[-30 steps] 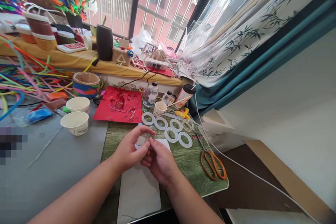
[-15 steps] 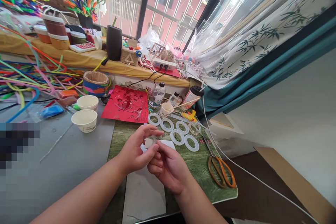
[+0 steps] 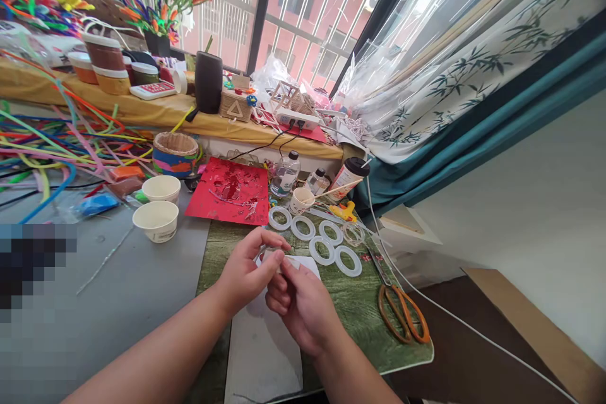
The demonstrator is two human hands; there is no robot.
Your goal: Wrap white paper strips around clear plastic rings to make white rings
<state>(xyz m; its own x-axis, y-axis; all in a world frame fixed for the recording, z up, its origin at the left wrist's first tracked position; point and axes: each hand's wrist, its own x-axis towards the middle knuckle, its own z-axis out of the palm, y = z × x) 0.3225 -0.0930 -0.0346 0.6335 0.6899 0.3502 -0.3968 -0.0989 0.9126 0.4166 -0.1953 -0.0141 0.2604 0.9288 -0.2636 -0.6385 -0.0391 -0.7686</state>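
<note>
My left hand (image 3: 246, 268) curls round a small whitish, translucent piece (image 3: 272, 257), with thumb and fingers bent about it. Pinched fingers of my right hand (image 3: 303, 303) meet the same piece from the right. Most of it is hidden by the fingers, so its exact kind is unclear. Both hands are above a white sheet (image 3: 310, 264) and a long pale grey board (image 3: 265, 353). Just beyond them, several translucent white rings (image 3: 348, 261) lie flat on the green wood-patterned mat (image 3: 331, 322).
Large scissors (image 3: 402, 312) with orange handles lie at the right. Behind are a red sheet (image 3: 199, 205), paper cups (image 3: 156, 222), a small cup with a stick (image 3: 302, 201), bottles (image 3: 285, 173), a yellow glue gun (image 3: 344, 210) and a lidded drink cup (image 3: 350, 177). A white cable (image 3: 416, 293) trails right.
My fingers have closed further over the translucent piece, so less of it shows. My right thumb has moved up against it. The whole view has shifted slightly.
</note>
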